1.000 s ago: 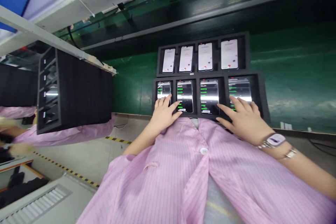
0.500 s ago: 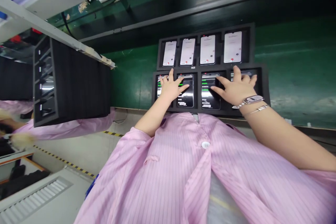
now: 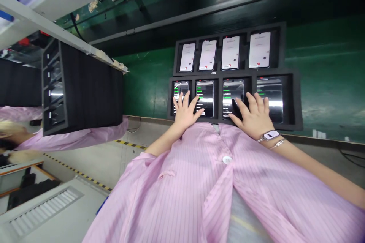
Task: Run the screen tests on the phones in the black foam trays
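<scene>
My left hand (image 3: 184,112) is spread, palm down, over the lower parts of the two left phones in the near tray. Beneath its fingers are the leftmost dark-screened phone (image 3: 180,86) and the one beside it (image 3: 205,102). My right hand (image 3: 253,115), fingers also apart, lies over the third phone (image 3: 233,93) and the rightmost phone (image 3: 275,102). Neither hand grips anything; whether the fingertips touch the glass I cannot tell. These phones sit in a black foam tray (image 3: 297,102) and show lines of green and white text.
A second foam tray (image 3: 281,45) behind holds several white-screened phones, such as this phone (image 3: 230,52). Both trays lie on a green bench (image 3: 148,83). Stacked black trays (image 3: 91,87) stand at left under a metal rail (image 3: 71,41). Another person's pink sleeve (image 3: 76,140) shows behind the stack.
Both hands have drawn back toward my body, from the upper parts of the near phones to their lower parts. More of the screens shows, above all on the rightmost phone.
</scene>
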The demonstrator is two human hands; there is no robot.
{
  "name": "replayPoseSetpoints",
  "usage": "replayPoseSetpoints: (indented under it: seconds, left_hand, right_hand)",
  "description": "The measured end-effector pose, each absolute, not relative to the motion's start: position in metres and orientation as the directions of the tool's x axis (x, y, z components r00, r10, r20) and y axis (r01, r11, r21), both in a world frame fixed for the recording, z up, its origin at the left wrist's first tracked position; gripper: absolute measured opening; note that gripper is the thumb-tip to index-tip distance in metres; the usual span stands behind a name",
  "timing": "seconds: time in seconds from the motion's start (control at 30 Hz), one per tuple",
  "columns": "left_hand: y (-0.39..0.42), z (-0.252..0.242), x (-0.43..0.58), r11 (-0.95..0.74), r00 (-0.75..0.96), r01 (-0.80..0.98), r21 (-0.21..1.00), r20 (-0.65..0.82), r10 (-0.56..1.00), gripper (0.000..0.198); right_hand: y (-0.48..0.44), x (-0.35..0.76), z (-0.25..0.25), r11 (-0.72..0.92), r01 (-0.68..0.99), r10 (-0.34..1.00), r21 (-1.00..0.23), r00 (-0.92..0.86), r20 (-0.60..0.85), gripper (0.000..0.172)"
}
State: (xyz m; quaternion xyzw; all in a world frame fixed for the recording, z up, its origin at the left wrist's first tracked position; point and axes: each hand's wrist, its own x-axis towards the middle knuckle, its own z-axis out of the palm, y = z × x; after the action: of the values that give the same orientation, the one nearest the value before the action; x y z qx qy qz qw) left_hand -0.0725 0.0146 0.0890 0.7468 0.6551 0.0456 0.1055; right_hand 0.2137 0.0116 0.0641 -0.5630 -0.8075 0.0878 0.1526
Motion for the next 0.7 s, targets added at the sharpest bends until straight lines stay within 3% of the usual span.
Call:
replayPoseSetpoints:
  seconds: [0.2, 0.3, 0.5, 0.7]
  left_hand:
    - [0.016, 0.09, -0.072, -0.159, 0.173, 0.958, 0.24, -0.041, 0.984, 0.046]
    - [0.015, 0.088, -0.076, -0.199, 0.21, 0.951, 0.236, -0.023, 0.977, 0.049]
    - [0.011, 0.089, -0.09, -0.537, 0.565, 0.803, 0.258, -0.045, 0.824, 0.051]
    - [0.014, 0.088, -0.088, -0.616, 0.661, 0.733, 0.288, -0.092, 0.744, 0.042]
  right_hand:
    - [0.013, 0.214, 0.066, 0.37, 0.883, 0.929, -0.287, -0.345, 0.137, 0.06]
    - [0.013, 0.216, 0.062, 0.388, 0.876, 0.921, -0.286, -0.358, 0.151, 0.06]
    - [0.01, 0.227, 0.055, 0.577, 0.772, 0.815, -0.267, -0.528, 0.238, 0.057]
    - [0.011, 0.232, 0.052, 0.675, 0.705, 0.737, -0.219, -0.629, 0.247, 0.043]
